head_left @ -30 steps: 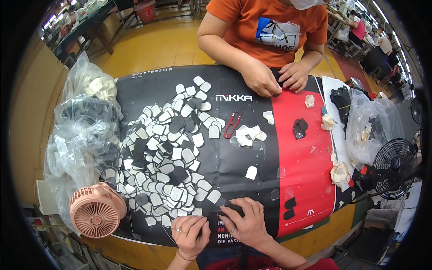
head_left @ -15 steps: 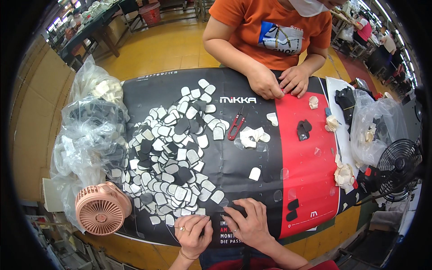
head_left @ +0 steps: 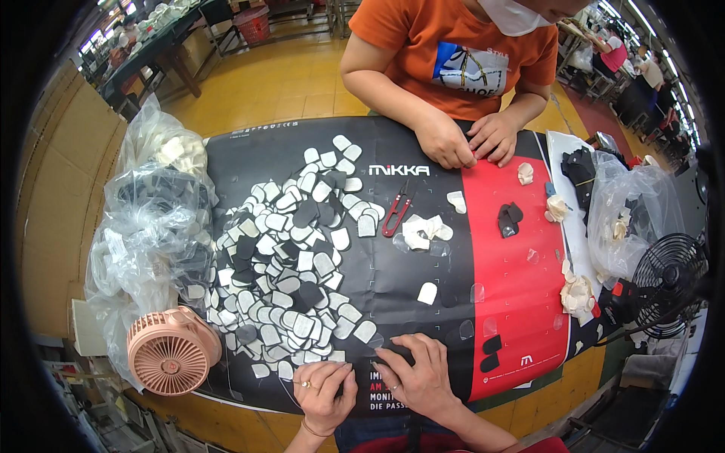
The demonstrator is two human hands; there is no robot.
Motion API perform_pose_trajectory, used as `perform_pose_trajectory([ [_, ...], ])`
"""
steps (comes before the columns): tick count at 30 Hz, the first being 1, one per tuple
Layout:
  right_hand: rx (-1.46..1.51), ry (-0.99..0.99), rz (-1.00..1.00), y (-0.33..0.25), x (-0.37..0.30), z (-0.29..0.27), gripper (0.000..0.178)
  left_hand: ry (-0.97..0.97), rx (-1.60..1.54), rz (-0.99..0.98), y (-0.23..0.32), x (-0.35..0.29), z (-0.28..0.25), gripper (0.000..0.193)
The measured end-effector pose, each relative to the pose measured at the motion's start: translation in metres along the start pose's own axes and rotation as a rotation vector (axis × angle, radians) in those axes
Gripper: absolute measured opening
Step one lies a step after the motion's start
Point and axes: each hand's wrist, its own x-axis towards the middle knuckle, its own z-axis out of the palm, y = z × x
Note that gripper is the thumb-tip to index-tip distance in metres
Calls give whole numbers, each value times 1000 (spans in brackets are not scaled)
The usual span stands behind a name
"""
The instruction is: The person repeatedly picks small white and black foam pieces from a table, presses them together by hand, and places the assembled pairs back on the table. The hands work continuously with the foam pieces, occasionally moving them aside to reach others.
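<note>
At the front edge of the black mat, my left hand has its fingers curled in against the thumb. Whatever it pinches, if anything, is hidden. Close beside it, my right hand rests with fingers bent and apart, and nothing shows in it. A clear film piece lies by its fingertips. Left of and beyond my hands spreads a heap of small rounded white and black patches. One white patch lies alone ahead of my right hand.
Red thread snips lie mid-mat near white scraps. A pink fan and plastic bags stand left; a black fan is at right. Black patches lie on the red strip. Across sits a co-worker in orange, hands together.
The view has shifted very slightly. My hands and the patches stay in place; the co-worker's hands have barely moved.
</note>
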Motion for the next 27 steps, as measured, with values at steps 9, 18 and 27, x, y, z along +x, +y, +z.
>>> perform_pose_trajectory([
  [9,19,1,6,0,-1,0,29,-2,32,8,-1,0,0,17],
  [18,33,40,-12,0,0,2,31,16,-1,-4,1,0,1,18],
  [27,39,93,-39,0,-2,3,29,70,19,44,-2,-3,3,17],
])
